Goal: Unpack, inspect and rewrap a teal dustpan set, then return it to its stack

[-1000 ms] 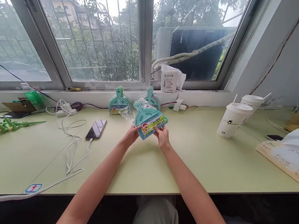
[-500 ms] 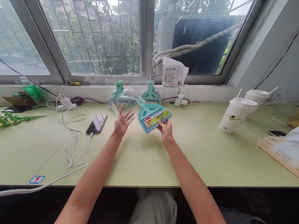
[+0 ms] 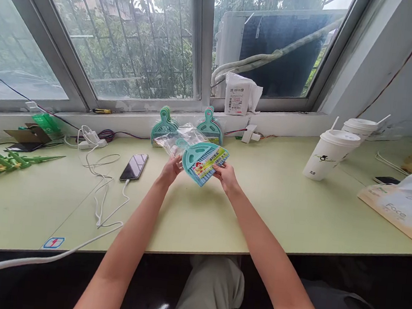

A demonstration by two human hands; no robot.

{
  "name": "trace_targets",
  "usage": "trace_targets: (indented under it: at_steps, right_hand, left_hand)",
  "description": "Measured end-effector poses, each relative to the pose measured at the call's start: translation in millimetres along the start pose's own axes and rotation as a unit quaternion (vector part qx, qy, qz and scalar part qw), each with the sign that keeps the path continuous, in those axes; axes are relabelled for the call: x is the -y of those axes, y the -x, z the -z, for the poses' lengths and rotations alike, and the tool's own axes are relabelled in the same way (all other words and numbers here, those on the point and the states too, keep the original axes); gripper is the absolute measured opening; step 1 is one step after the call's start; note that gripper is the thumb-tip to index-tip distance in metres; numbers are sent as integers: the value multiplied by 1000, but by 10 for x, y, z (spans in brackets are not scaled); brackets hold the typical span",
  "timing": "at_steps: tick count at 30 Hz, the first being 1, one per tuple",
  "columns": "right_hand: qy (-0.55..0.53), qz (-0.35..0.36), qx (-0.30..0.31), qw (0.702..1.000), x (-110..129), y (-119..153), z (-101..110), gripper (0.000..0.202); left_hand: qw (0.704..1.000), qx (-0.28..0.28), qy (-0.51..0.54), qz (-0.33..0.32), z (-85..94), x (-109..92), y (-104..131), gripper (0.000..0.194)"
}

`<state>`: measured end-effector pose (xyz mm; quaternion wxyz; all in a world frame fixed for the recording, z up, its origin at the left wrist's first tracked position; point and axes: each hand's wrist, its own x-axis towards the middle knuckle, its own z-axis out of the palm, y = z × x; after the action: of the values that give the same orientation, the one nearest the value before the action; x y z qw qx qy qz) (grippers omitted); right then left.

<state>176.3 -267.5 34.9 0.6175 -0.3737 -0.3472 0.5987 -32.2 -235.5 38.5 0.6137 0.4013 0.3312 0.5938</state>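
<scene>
Right now both hands meet over the middle of the pale green tabletop [image 3: 278, 207], just in front of the window sill. The right hand [image 3: 226, 176] has its fingers closed on the near right edge of a small teal dustpan set [image 3: 202, 157] with a yellow label, and holds it tilted a little above the tabletop, the handle pointing away toward the window. The left hand [image 3: 170, 169] has its fingers pinched on a clear plastic bag [image 3: 178, 139] that lies crumpled against the left side of the dustpan set and spreads back toward the sill.

Behind the bag, a stack of the same teal dustpans [image 3: 163, 125] leans upright against the sill, and one more teal dustpan [image 3: 210, 125] stands just to its right. A white packet [image 3: 238, 94] with a printed label sits on the sill above them.

Left of the hands a dark phone [image 3: 134, 166] lies flat on the tabletop, plugged into a white cable [image 3: 104, 202] that loops toward the near edge. Farther left lie green plastic stems [image 3: 0, 163], near the left end of the tabletop. To the right, well apart from the hands, two white paper cups [image 3: 329, 153] with lids and straws stand side by side, and a white bag [image 3: 407, 202] lies on a flat brown box at the right edge
</scene>
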Motion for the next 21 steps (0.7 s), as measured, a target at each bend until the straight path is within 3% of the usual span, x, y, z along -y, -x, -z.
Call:
trace_targets:
  at_steps: [6, 13, 21]
  right_hand:
    - [-26, 32, -18, 999, -31, -40, 57, 17]
    - [-9, 34, 23, 999, 2, -7, 6, 20]
    - [-42, 56, -13, 997, -33, 7, -24, 18]
  left_hand:
    - [996, 83, -10, 34, -98, 34, 56, 52]
    - [993, 70, -11, 92, -203, 46, 128, 29]
    - [983, 134, -14, 124, -316, 77, 207, 35]
